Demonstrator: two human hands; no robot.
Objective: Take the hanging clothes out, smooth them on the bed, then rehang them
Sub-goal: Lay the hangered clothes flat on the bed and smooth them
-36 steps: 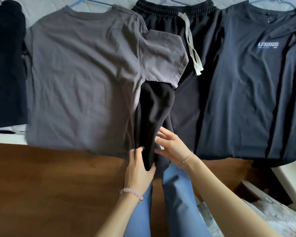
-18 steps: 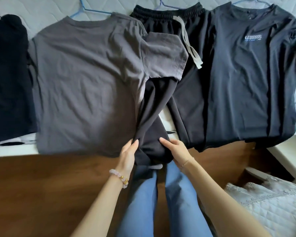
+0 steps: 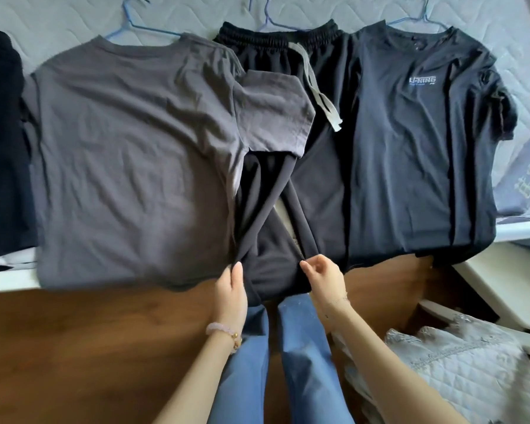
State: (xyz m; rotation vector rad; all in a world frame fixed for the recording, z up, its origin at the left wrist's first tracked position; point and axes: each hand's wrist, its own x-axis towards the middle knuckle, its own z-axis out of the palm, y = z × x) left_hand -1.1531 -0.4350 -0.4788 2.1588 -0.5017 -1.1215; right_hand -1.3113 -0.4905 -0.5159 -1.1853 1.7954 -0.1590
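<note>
While on bed (image 3: 74, 19), trousers (image 3: 270, 261) in L hand (image 3: 230, 289), R hand (image 3: 322, 280).

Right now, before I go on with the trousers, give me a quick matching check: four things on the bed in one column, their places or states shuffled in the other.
Things:
1. grey T-shirt
2. black trousers
3. navy T-shirt
4. drawstring

Places or states:
A. has a white logo on the chest
B. held at the leg end by both hands
C. lies left of the trousers, one sleeve over them
D. pale strip trailing down from the waistband

Pairs: 1-C, 2-B, 3-A, 4-D
</note>
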